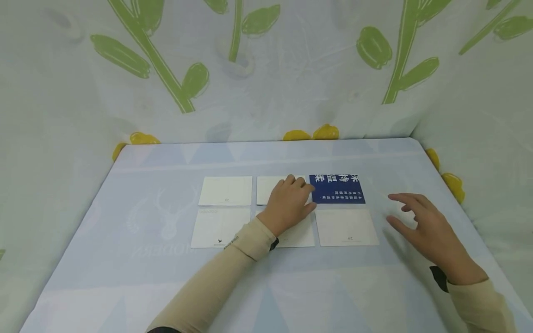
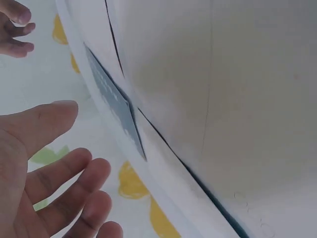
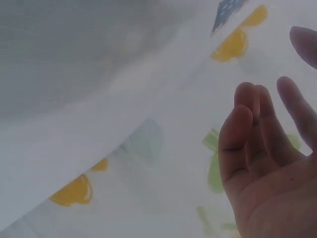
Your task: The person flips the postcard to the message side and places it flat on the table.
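Several cards lie in two rows on the table. The far row holds a white card (image 1: 225, 191) at left, a partly covered white card (image 1: 266, 187) in the middle and a dark blue card (image 1: 338, 192) with white characters at right. Over the middle cards is my left hand (image 1: 288, 203), its fingertips close to the blue card's left edge. In the left wrist view its loosely bent fingers (image 2: 94, 173) hold nothing. To the right of the cards, my right hand (image 1: 433, 231) hovers above the table, thumb and fingers apart and gripping nothing.
The near row has a white card (image 1: 220, 226) at left, a half-hidden middle card (image 1: 297, 233) and a white card (image 1: 347, 227) at right. A pale patterned cloth covers the table (image 1: 125, 259). Behind it hangs a curtain (image 1: 291, 92) with green leaves.
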### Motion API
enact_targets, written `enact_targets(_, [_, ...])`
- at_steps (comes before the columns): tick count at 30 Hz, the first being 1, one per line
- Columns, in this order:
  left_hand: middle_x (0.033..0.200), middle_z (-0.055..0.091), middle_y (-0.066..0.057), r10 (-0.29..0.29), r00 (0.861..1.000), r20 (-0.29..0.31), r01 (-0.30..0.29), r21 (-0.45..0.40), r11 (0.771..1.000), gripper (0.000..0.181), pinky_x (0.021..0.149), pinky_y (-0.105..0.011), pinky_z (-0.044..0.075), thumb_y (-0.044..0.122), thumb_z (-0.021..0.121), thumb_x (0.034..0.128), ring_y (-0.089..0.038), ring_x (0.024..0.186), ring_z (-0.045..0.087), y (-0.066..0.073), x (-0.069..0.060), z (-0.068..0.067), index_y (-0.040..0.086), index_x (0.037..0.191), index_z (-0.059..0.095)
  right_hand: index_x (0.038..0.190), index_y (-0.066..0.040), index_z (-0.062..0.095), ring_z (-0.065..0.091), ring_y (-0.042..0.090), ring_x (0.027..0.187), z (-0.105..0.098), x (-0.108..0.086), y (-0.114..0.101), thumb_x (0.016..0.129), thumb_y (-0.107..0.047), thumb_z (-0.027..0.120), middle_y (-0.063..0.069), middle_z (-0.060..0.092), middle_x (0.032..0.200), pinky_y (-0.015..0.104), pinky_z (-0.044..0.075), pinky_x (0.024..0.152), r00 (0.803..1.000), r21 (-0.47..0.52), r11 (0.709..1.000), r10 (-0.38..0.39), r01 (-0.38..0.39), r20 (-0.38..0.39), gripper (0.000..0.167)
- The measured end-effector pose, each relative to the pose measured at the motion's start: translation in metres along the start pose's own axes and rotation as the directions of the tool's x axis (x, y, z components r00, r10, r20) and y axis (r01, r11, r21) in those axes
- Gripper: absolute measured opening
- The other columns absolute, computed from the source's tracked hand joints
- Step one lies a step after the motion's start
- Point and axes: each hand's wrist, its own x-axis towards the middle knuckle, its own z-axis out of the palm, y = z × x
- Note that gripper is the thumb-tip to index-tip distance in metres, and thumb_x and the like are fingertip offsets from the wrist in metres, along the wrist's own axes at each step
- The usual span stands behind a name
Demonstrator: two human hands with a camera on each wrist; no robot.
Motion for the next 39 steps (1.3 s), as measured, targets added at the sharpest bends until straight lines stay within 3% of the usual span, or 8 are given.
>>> enact_targets(7, [0.113, 0.070, -0.004, -0.001, 1.000, 0.014, 0.001, -0.017, 1.000, 0.045, 0.081, -0.032, 0.051, 0.046, 0.071, 0.0934, -0.022, 0.100, 0.059, -0.010, 0.015, 0.001, 0.013, 0.125, 0.072, 0.138, -0.008, 0.055, 0.056, 0.033, 0.103, -0.002, 0.008, 0.000, 0.082, -0.012, 0.085, 0.020, 0.055, 0.133, 0.054, 0.050, 0.079, 0.996, 0.014, 0.999, 0.046, -0.047, 0.072, 0.063])
enact_targets(15, [0.123, 0.066, -0.006, -0.010, 0.997, 0.077, 0.011, -0.009, 1.000, 0.055, 0.090, -0.036, 0.050, 0.050, 0.071, 0.0923, -0.025, 0.111, 0.058, -0.013, 0.031, 0.001, 0.012, 0.132, 0.067, 0.147, -0.007, 0.048, 0.051, 0.039, 0.114, 0.000, 0.023, -0.002, 0.092, -0.024, 0.077, 0.022, 0.050, 0.140, 0.062, 0.048, 0.086, 0.975, 0.035, 0.997, 0.065, -0.074, 0.211, 0.064])
enact_targets(21, [0.129, 0.063, -0.007, -0.016, 0.990, 0.143, 0.015, 0.006, 1.000, 0.062, 0.097, -0.038, 0.048, 0.054, 0.070, 0.0914, -0.025, 0.116, 0.056, -0.015, 0.040, 0.003, 0.012, 0.137, 0.064, 0.149, -0.007, 0.046, 0.052, 0.040, 0.116, 0.001, 0.037, -0.002, 0.090, -0.022, 0.079, 0.023, 0.050, 0.141, 0.062, 0.048, 0.090, 0.964, -0.003, 0.999, 0.035, -0.035, 0.263, 0.069])
enact_targets(28, [0.135, 0.059, -0.008, -0.015, 0.974, 0.225, 0.019, -0.017, 1.000, 0.071, 0.103, -0.040, 0.045, 0.057, 0.072, 0.0888, -0.026, 0.120, 0.053, -0.016, 0.047, 0.005, 0.011, 0.141, 0.059, 0.150, -0.005, 0.043, 0.054, 0.038, 0.116, 0.009, 0.056, 0.005, 0.093, -0.024, 0.076, 0.021, 0.048, 0.143, 0.059, 0.050, 0.090, 0.942, 0.101, 0.992, 0.032, -0.069, 0.333, 0.069])
enact_targets(32, [0.135, 0.059, -0.009, -0.008, 0.968, 0.252, 0.014, -0.019, 1.000, 0.072, 0.104, -0.040, 0.043, 0.059, 0.070, 0.0886, -0.026, 0.121, 0.051, -0.015, 0.052, 0.005, 0.011, 0.141, 0.059, 0.152, -0.005, 0.040, 0.052, 0.042, 0.120, 0.016, 0.068, 0.008, 0.094, -0.026, 0.075, 0.023, 0.044, 0.147, 0.060, 0.050, 0.093, 0.923, 0.106, 0.988, 0.067, -0.115, 0.379, 0.071])
enact_targets(39, [0.138, 0.056, -0.009, -0.027, 0.942, 0.334, 0.017, 0.032, 0.999, 0.077, 0.109, -0.042, 0.039, 0.067, 0.067, 0.0866, -0.027, 0.124, 0.047, -0.013, 0.061, 0.003, 0.011, 0.139, 0.059, 0.154, -0.003, 0.037, 0.048, 0.046, 0.126, 0.028, 0.082, 0.013, 0.094, -0.026, 0.074, 0.028, 0.038, 0.150, 0.061, 0.047, 0.097, 0.887, 0.051, 0.983, 0.136, -0.176, 0.442, 0.074])
